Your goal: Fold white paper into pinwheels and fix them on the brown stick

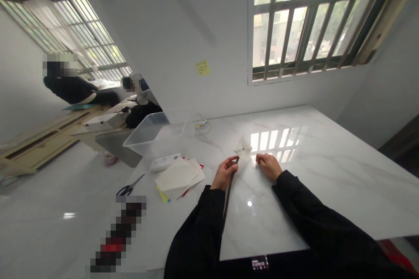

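My left hand point(224, 173) is closed on a thin brown strip point(229, 187), pinching its upper end between thumb and fingers; the strip runs down beside my left sleeve. Just beyond the fingertips, a white paper pinwheel-like piece point(243, 146) with a dark spot at its centre is on the marble table point(262, 213). To the right, my right hand point(268, 166) is apart from the strip, its fingers curled together near the table. Anything between those fingers is too small to make out.
Left of my hands lie paper sheets point(180, 178), a white box point(165, 162) and scissors point(129, 186). A clear plastic bin point(157, 135) stands behind them. A yellow note point(203, 68) is on the wall. Two people are at the far left.
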### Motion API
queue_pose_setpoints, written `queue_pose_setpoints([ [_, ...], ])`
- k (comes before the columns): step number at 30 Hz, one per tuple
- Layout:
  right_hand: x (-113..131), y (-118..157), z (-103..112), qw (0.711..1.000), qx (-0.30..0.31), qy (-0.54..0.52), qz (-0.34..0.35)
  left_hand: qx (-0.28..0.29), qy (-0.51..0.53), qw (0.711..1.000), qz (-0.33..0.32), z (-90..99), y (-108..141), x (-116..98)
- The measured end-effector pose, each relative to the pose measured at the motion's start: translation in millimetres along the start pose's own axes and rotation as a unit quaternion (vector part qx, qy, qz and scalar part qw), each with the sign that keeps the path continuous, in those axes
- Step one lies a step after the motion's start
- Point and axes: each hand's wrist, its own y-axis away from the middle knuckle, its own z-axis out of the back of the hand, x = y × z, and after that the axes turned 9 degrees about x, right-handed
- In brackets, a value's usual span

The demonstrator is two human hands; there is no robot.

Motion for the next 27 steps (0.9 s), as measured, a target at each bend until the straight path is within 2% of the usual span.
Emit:
queue_pose_setpoints([
  [3, 1.7, 4.2, 2.0, 1.000, -0.006, 0.008, -0.003, 0.001, 0.012, 1.000, -0.004, -0.1, -1.6, -0.2],
  [7, 11.9, 12.6, 3.3, 1.000, -0.012, 0.014, -0.010, -0.040, 0.091, 0.995, -0.007, 0.7, -4.2, 1.0],
  [11, 35.2, 33.3, -4.0, 0.993, -0.022, -0.114, -0.002, -0.060, 0.143, 0.988, -0.025, 0.5, -5.5, 2.4],
  [14, 54.6, 52.5, -10.0, 0.977, 0.013, -0.207, 0.039, -0.048, 0.132, 0.990, -0.021, -1.8, -5.8, 2.7],
  [17, 65.7, 66.1, -12.0, 0.977, 0.052, -0.195, 0.075, -0.040, 0.118, 0.992, -0.030, -5.5, -7.0, 2.8],
  [22, 66.1, 72.2, -8.2, 0.974, 0.071, -0.200, 0.072, -0.047, 0.129, 0.990, -0.037, -9.1, -9.1, 1.6],
  [27, 61.3, 72.2, -2.9, 0.969, 0.061, -0.230, 0.073, -0.059, 0.165, 0.984, -0.014, -2.8, -9.7, -3.6],
])
